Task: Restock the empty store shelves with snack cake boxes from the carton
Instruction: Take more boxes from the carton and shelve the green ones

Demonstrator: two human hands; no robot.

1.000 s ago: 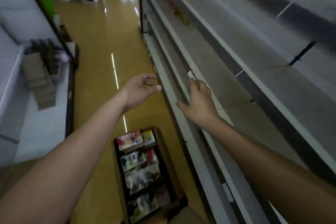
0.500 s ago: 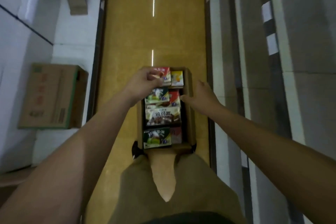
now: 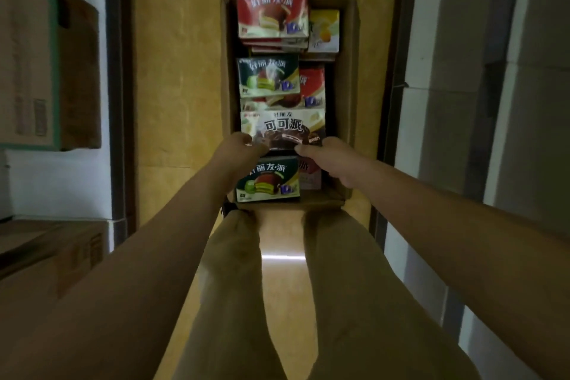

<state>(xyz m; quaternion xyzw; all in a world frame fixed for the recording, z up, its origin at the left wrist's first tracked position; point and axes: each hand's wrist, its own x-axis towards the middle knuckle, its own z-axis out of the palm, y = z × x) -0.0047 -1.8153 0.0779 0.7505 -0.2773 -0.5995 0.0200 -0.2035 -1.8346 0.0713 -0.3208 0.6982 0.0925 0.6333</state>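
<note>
An open brown carton (image 3: 347, 77) stands on the yellow floor in front of my legs, packed with snack cake boxes. A white and brown cocoa pie box (image 3: 282, 128) lies in its middle. My left hand (image 3: 239, 149) grips the box's near left corner and my right hand (image 3: 328, 157) grips its near right corner. Beyond it lie a green box (image 3: 267, 75), a red box (image 3: 273, 14) and a yellow box (image 3: 324, 31). Another green box (image 3: 267, 179) lies nearest me, under my wrists.
Grey store shelving (image 3: 462, 102) runs along the right of the aisle. On the left, a large closed cardboard carton (image 3: 46, 65) sits on a white shelf, and another brown carton (image 3: 52, 253) sits lower down. My khaki trouser legs (image 3: 234, 287) fill the foreground.
My view swung from the shelves down to the carton. Both hands dropped from the shelf edge to the carton and took hold of the cocoa pie box.
</note>
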